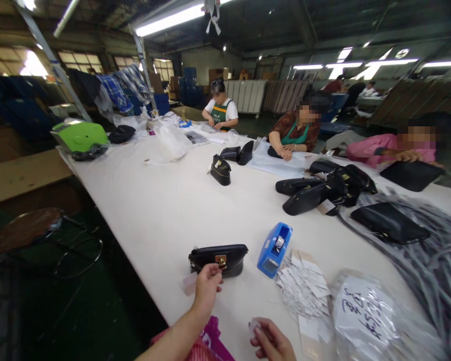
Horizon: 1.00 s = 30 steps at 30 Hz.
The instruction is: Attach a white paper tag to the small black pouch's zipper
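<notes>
**Tagging bags at the long table: left hand at the clasp**

So down at the bottom centre of the frame, the left hand (207, 287) is reaching out to a small black purse (218, 259) sitting on the white table (165, 210). Fingertips are pinched right at the gold clasp (221, 260), closed on something small there; I honestly can't tell if it's the clasp itself or a bit of tape. A pale little tag (190, 283) lies just beside that hand, lower left of the purse.

The right hand (271, 341) is at the very bottom edge, fingers curled around a small clear scrap (254, 326), looks like tape or film.

Just right of the purse there's a blue tape dispenser (274, 249), and further right a messy heap of white paper tags (304, 288) next to a clear plastic bag with handwriting (364, 311).

My read: this is the attach-the-tag step, barely started on this purse. The next move probably needs the right hand's scrap brought up to the clasp while the left steadies the purse, so it's fiddly fingertip stuff.

More black bags (323, 193) are piled in the middle right, and other people sit working along the far side.
</notes>
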### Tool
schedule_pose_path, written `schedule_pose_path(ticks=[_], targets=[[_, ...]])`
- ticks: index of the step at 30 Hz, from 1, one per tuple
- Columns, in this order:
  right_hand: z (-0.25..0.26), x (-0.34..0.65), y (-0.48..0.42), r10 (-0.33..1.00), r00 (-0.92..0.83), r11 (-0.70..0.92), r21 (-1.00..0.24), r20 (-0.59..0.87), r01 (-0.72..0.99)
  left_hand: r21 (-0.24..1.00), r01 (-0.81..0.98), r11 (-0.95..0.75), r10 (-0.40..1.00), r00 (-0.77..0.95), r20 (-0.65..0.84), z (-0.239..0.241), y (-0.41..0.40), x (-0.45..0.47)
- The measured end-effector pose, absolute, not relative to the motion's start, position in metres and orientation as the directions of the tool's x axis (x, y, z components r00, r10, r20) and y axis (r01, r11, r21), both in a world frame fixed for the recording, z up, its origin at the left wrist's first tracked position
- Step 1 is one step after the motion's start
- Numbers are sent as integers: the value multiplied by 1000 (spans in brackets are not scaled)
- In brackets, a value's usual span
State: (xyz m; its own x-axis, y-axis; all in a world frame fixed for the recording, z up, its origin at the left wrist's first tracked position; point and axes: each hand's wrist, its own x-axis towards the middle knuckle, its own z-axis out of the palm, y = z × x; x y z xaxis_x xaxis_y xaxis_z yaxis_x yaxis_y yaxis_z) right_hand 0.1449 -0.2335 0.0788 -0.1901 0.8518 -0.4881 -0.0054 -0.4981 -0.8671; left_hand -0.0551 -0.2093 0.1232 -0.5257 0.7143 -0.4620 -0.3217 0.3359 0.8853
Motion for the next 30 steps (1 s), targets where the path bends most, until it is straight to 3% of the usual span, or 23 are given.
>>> schedule_pose_path(ticks=[3, 11, 19, 30], targets=[[86, 128, -223, 835, -311, -466, -884, -454, 41, 861, -382, 334, 702, -509, -498, 130, -205, -51], [115, 86, -193, 836, -358, -410, -907, -415, 94, 734, -583, 348, 668, -395, -630, 140, -199, -55], [119, 72, -175, 838, -329, -395, -900, -436, 185, 723, -501, 476, 648, -356, -674, 147, -197, -71], [121, 69, -171, 882, -358, -214, -937, -306, 275, 738, -432, 518, 643, -373, -669, 151, -194, -72]])
